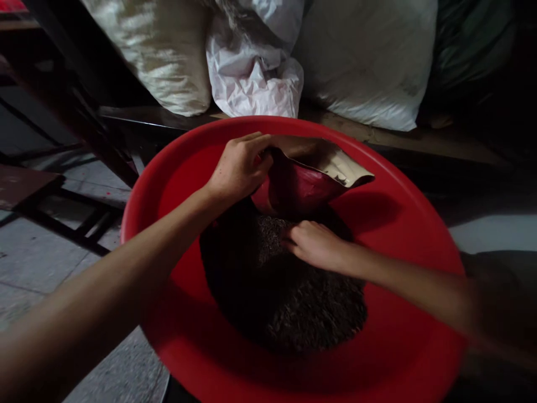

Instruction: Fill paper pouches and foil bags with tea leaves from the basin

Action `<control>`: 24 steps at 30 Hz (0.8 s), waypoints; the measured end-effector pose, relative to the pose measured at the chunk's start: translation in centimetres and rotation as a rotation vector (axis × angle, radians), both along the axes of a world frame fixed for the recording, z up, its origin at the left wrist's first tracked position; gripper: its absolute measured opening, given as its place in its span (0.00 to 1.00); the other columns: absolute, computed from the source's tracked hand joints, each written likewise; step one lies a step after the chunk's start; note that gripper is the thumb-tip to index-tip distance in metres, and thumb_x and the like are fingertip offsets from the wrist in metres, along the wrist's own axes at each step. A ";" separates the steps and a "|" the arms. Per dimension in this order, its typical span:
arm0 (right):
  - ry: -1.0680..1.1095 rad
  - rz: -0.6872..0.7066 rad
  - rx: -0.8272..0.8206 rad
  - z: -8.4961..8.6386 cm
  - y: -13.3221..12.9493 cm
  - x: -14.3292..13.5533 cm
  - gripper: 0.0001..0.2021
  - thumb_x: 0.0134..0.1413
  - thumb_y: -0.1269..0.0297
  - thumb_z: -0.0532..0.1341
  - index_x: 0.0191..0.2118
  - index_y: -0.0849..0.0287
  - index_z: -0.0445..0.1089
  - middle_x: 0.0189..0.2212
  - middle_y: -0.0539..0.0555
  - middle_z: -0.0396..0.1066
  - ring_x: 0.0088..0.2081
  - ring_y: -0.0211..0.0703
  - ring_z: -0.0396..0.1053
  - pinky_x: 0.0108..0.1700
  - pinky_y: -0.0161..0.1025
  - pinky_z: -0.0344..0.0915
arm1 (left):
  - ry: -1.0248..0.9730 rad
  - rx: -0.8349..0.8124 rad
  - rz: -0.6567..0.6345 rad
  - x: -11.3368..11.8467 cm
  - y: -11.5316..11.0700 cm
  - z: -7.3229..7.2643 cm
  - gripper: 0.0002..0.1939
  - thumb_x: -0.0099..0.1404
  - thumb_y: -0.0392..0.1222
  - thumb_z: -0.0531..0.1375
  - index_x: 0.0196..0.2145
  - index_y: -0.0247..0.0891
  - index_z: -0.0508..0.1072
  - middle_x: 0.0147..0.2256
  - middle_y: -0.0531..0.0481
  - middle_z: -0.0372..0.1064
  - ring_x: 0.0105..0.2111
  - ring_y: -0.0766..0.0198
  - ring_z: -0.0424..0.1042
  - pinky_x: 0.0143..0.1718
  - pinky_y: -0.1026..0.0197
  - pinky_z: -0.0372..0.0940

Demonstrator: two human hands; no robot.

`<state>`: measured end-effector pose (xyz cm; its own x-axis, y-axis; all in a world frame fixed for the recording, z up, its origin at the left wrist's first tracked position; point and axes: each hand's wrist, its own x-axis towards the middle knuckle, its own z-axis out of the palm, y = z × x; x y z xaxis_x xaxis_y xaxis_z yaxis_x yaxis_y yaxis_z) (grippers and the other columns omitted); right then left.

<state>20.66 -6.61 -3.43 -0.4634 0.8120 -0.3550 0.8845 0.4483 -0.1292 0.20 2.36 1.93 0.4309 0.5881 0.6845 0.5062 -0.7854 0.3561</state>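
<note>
A wide red basin (pixel 403 336) holds a heap of dark, dry, loose bits that look like tea leaves (pixel 310 313). My left hand (pixel 241 168) is closed on the near-left edge of a dark red bag (pixel 308 187) with a pale inner side. The bag leans in the far part of the basin, its mouth open toward the upper right and a few dark bits inside the lip. Just below the bag, my right hand (pixel 316 243) reaches into the heap with its fingers curled. Its fingertips are in shadow, and what lies in them is hidden.
Behind the basin, full pale sacks (pixel 369 61) and a crumpled white plastic bag (pixel 255 78) stand on a low wooden ledge (pixel 440 148). A dark wooden stool or bench (pixel 29 187) is at the left on the grey tiled floor (pixel 29 257). The right side is very dark.
</note>
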 end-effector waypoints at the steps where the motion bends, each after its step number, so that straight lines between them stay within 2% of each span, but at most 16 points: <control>1: 0.017 0.034 0.002 -0.4 0.3 -1.0 0.13 0.70 0.65 0.57 0.44 0.59 0.81 0.40 0.61 0.82 0.41 0.52 0.80 0.39 0.41 0.66 | 0.001 0.007 -0.004 0.0 0.0 0.0 0.15 0.64 0.29 0.55 0.42 0.36 0.79 0.40 0.46 0.79 0.40 0.58 0.77 0.43 0.58 0.70; 4: 0.071 0.133 -0.012 -2.2 1.7 -4.2 0.12 0.69 0.65 0.59 0.49 0.57 0.80 0.46 0.59 0.81 0.48 0.52 0.80 0.45 0.40 0.69 | 0.001 0.033 -0.007 -0.1 0.1 0.0 0.15 0.63 0.28 0.55 0.42 0.36 0.79 0.38 0.47 0.78 0.38 0.59 0.77 0.42 0.58 0.70; 8: 0.012 0.098 -0.035 -4.2 3.2 -6.9 0.13 0.62 0.67 0.63 0.51 0.60 0.80 0.47 0.63 0.81 0.48 0.56 0.80 0.44 0.41 0.70 | 0.008 0.033 -0.002 -0.3 0.3 0.0 0.13 0.64 0.28 0.56 0.39 0.37 0.79 0.38 0.47 0.78 0.38 0.59 0.77 0.42 0.57 0.70; 11: 0.038 0.032 -0.066 -4.8 3.4 -6.9 0.14 0.56 0.74 0.65 0.47 0.62 0.81 0.45 0.64 0.82 0.46 0.53 0.80 0.43 0.39 0.68 | 0.005 0.044 0.015 -0.4 0.6 -0.1 0.13 0.64 0.28 0.56 0.39 0.38 0.79 0.37 0.49 0.78 0.38 0.59 0.77 0.42 0.56 0.70; 14: 0.092 0.024 -0.099 -5.1 3.3 -5.7 0.12 0.55 0.76 0.64 0.42 0.60 0.81 0.40 0.56 0.82 0.43 0.45 0.79 0.42 0.35 0.66 | 0.006 0.043 0.014 -0.3 1.0 -0.3 0.13 0.65 0.27 0.55 0.38 0.39 0.78 0.36 0.50 0.77 0.37 0.60 0.76 0.42 0.56 0.70; 17: 0.330 -0.018 -0.183 -5.0 2.9 -4.0 0.07 0.57 0.75 0.65 0.39 0.60 0.79 0.34 0.51 0.80 0.36 0.38 0.75 0.38 0.33 0.63 | 0.018 0.024 0.007 -0.3 1.2 -0.3 0.14 0.65 0.27 0.55 0.39 0.40 0.79 0.36 0.50 0.77 0.37 0.61 0.75 0.42 0.57 0.70; 20: 0.603 -0.102 -0.229 -3.9 2.1 -2.5 0.02 0.60 0.71 0.66 0.38 0.61 0.76 0.29 0.49 0.76 0.32 0.36 0.71 0.36 0.33 0.62 | 0.010 0.029 -0.005 -0.4 1.0 -0.1 0.14 0.64 0.27 0.56 0.40 0.39 0.79 0.36 0.50 0.78 0.37 0.61 0.76 0.41 0.57 0.71; 24: 0.773 -0.202 -0.304 -1.8 0.7 -1.2 0.03 0.58 0.71 0.66 0.39 0.61 0.76 0.32 0.50 0.78 0.31 0.38 0.73 0.33 0.34 0.65 | -0.011 0.049 -0.011 -0.4 0.8 0.0 0.14 0.64 0.26 0.56 0.39 0.37 0.80 0.36 0.50 0.78 0.37 0.60 0.77 0.41 0.57 0.70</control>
<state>19.45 -5.88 -5.21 -0.5219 0.8256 -0.2143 0.5571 0.1397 -0.8186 -0.23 3.21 1.90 0.4294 0.5491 0.7170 0.4936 -0.8075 0.3228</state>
